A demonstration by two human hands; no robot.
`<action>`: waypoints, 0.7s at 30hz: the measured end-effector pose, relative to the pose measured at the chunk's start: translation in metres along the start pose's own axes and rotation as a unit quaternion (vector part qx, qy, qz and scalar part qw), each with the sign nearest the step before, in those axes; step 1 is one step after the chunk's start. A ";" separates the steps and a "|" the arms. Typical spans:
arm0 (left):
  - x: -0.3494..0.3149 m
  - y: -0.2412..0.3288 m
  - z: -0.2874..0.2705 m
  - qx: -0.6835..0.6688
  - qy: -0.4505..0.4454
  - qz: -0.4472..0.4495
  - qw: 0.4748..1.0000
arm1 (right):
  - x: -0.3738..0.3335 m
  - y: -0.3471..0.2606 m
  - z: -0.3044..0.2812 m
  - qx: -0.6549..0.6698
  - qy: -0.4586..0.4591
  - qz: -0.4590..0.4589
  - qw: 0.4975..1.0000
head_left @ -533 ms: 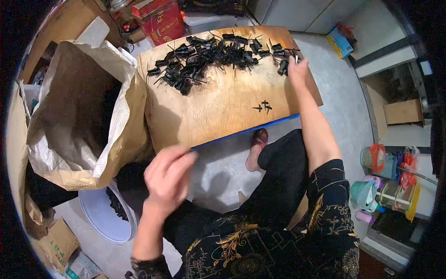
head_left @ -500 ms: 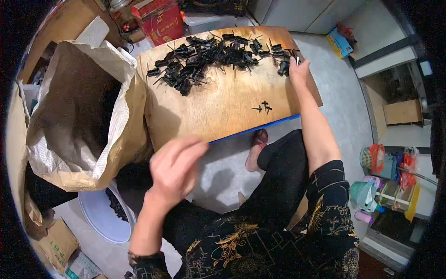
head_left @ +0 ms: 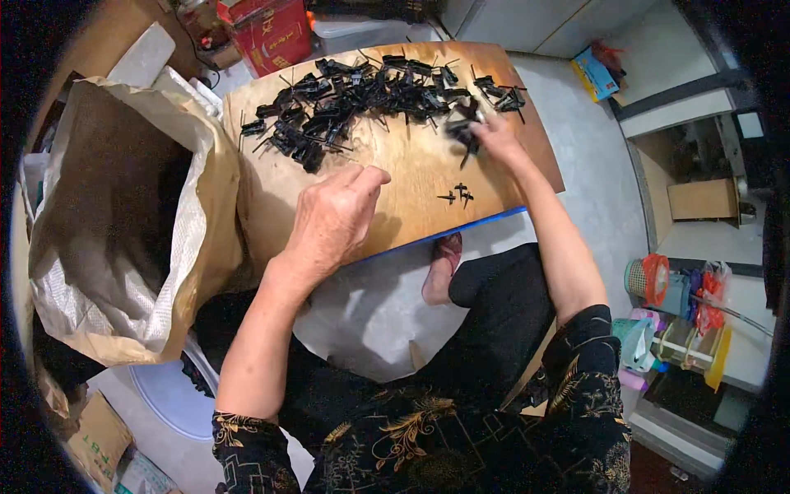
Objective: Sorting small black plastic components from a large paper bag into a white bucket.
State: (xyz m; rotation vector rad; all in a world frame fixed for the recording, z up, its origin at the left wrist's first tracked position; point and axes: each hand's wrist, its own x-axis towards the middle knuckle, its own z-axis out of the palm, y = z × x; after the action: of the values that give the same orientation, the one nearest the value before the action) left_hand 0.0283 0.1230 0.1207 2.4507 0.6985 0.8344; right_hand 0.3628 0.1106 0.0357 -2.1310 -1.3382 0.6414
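A wooden board (head_left: 411, 165) bears a long heap of black plastic parts (head_left: 329, 111) with thin rods sticking out. My right hand (head_left: 499, 138) is closed on a black plastic part (head_left: 463, 128), smeared by motion, over the board's right side. A small pale, shiny thing shows at those fingers; its kind I cannot make out. My left hand (head_left: 333, 210) hovers over the board's near edge, fingers curled in; whatever they may hold is hidden. Several small black pieces (head_left: 457, 194) lie near the front edge, between the hands. More black parts (head_left: 502, 95) lie beyond my right hand.
At the left stands a large open paper sack (head_left: 206, 230) with a white woven lining. Below it is a pale tub (head_left: 169, 403) with black parts inside. A red box (head_left: 267, 37) stands behind the board. Baskets and bags (head_left: 650, 280) are at the right.
My right hand has moved left and nearer with a black part, away from the board's right edge. My left hand has risen forward to the board's near edge. The view has shifted slightly.
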 end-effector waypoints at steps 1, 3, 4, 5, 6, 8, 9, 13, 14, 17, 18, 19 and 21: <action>0.001 0.001 -0.001 -0.001 0.001 0.001 1.000 | -0.006 -0.010 0.006 0.001 -0.002 -0.034 0.999; 0.002 0.001 0.001 0.031 -0.042 0.009 0.999 | -0.016 -0.032 0.015 0.056 -0.074 -0.075 0.993; 0.003 0.003 0.000 0.029 -0.042 0.010 0.999 | -0.019 -0.040 0.017 0.069 -0.100 -0.072 0.990; 0.004 0.004 0.000 0.030 -0.062 0.006 0.998 | -0.020 -0.046 0.020 0.083 -0.127 -0.069 0.986; 0.005 0.004 0.000 0.031 -0.083 0.001 0.996 | -0.020 -0.052 0.021 0.101 -0.142 -0.076 0.982; 0.006 0.001 0.000 0.042 -0.098 -0.006 0.994 | -0.015 -0.056 0.015 0.130 -0.090 -0.105 0.982; 0.006 -0.001 -0.001 0.054 -0.113 -0.013 0.992 | -0.011 -0.059 0.012 0.160 -0.038 -0.136 0.977; 0.010 -0.002 -0.010 0.058 -0.146 -0.037 0.987 | 0.042 0.008 -0.033 0.059 0.215 0.049 0.974; 0.005 -0.006 -0.013 0.069 -0.155 -0.045 0.985 | 0.040 0.002 -0.031 0.068 0.227 0.057 0.970; 0.012 -0.007 -0.013 0.063 -0.175 -0.049 0.981 | 0.076 0.094 -0.074 -0.111 0.228 0.089 0.963; 0.009 -0.009 -0.015 0.068 -0.193 -0.063 0.977 | 0.081 0.095 -0.071 -0.119 0.209 0.088 0.967; 0.007 -0.010 -0.016 0.070 -0.192 -0.072 0.976 | 0.085 0.095 -0.071 -0.130 0.193 0.088 0.969; 0.004 -0.011 -0.015 0.087 -0.235 -0.081 0.965 | 0.098 0.094 -0.067 -0.165 0.151 0.058 0.973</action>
State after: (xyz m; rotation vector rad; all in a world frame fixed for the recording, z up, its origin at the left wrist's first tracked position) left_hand 0.0179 0.1379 0.1267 2.5607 0.7975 0.1172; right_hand 0.5066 0.1533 0.0125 -2.4641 -1.2243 0.1283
